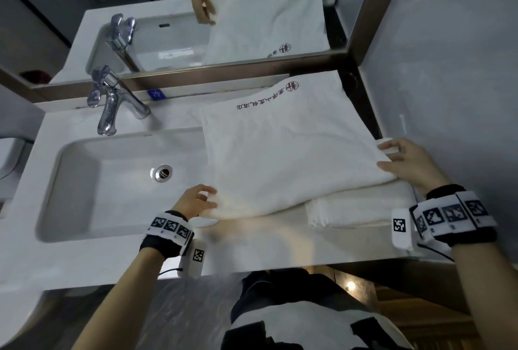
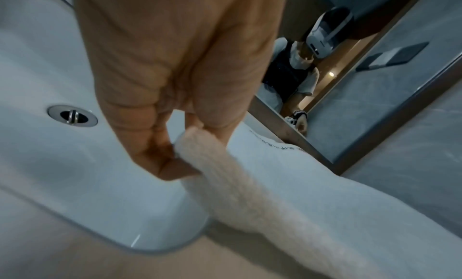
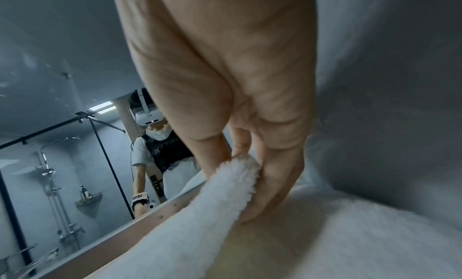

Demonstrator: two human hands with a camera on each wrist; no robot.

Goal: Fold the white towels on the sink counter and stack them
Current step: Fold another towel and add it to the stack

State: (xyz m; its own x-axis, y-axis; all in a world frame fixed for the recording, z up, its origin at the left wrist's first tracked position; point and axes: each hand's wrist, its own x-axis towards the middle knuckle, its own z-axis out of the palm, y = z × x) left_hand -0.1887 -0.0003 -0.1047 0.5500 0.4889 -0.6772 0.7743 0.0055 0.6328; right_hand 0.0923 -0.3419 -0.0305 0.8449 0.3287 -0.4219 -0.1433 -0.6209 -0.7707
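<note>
A large white towel [image 1: 286,153] with dark printed characters near its far edge lies spread on the counter to the right of the basin. My left hand [image 1: 200,199] pinches its near-left corner [image 2: 200,157] between thumb and fingers. At the right edge, my right hand [image 1: 403,159] pinches the towel's fold [image 3: 232,180], the thumb on one side and the fingers on the other. A folded white towel [image 1: 361,205] lies beneath the spread one at the counter's front right, partly covered by it.
The white sink basin [image 1: 84,192] with its metal drain [image 1: 163,172] fills the left of the counter, a chrome faucet [image 1: 112,103] behind it. A mirror [image 1: 196,27] runs along the back. A grey wall [image 1: 448,69] closes off the right side.
</note>
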